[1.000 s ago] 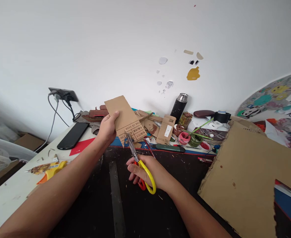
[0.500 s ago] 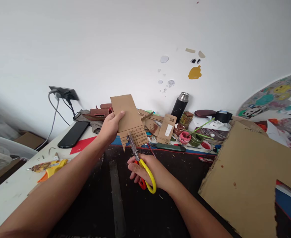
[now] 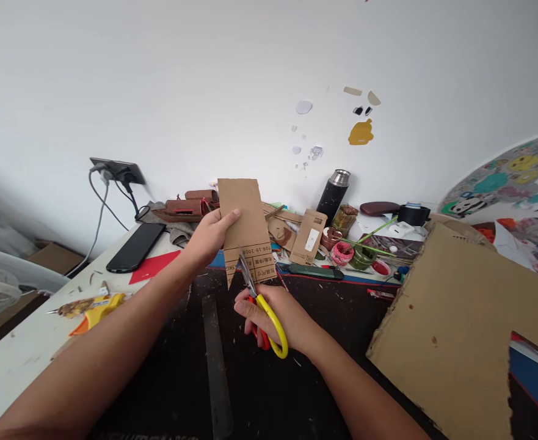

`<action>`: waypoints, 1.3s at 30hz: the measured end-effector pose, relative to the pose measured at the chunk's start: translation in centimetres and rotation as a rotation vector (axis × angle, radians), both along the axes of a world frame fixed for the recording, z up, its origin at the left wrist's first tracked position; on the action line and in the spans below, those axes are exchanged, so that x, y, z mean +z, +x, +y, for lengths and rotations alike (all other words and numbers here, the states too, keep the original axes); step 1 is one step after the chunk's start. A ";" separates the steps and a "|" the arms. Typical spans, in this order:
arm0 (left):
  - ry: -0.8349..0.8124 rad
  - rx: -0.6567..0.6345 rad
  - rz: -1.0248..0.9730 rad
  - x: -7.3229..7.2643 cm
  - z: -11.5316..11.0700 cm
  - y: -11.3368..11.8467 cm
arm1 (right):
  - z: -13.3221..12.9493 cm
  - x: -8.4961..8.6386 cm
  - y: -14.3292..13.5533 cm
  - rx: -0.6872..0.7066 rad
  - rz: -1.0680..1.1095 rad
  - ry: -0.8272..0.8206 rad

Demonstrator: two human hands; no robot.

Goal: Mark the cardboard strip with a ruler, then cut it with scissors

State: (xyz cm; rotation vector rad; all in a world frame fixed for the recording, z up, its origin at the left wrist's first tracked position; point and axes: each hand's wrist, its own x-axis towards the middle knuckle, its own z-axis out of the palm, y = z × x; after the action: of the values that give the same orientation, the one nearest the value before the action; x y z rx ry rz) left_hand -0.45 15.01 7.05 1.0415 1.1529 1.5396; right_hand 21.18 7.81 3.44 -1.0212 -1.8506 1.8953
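My left hand (image 3: 211, 235) grips the left edge of a brown cardboard piece (image 3: 247, 214), thumb on its face. The card stands nearly upright, with printed lines and characters along its lower part and a notch cut into its bottom edge, leaving a pointed strip at the left. My right hand (image 3: 269, 315) has its fingers in the handles of a pair of scissors (image 3: 272, 324), one loop yellow and the other red. The blades point up and lie at the notch in the card; whether they are fully closed I cannot tell.
Below the hands lie a dark mat (image 3: 269, 391) and a metal ruler (image 3: 217, 366). To the left are a yellow glue gun (image 3: 97, 311) and a black phone (image 3: 135, 247). Behind stand paint pots (image 3: 342, 253) and a black flask (image 3: 333, 198); a large cardboard sheet (image 3: 452, 324) is at the right.
My left hand has shifted the cardboard slightly right and turned it more upright. The scissors have stayed almost in place at its lower edge.
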 end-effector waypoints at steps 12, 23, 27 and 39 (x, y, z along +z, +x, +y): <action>-0.020 -0.012 0.007 0.3 -0.2 0.3 | -0.2 -0.1 -0.1 -0.046 -0.013 0.022; -0.002 0.023 -0.016 -0.5 -0.1 1.2 | -0.6 -0.5 -0.5 -0.119 -0.073 0.082; 0.020 0.035 0.012 -0.5 -0.2 1.2 | -0.7 -1.1 -0.7 -0.125 -0.078 0.109; 0.005 0.115 -0.019 -0.9 0.1 1.4 | -0.7 -1.2 -1.1 -0.146 -0.131 0.125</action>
State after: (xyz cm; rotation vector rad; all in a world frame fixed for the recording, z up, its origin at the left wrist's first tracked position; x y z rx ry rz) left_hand 0.91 15.06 6.19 0.9761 1.2147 1.6390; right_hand 20.10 7.08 2.20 -1.2270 -1.8817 1.6448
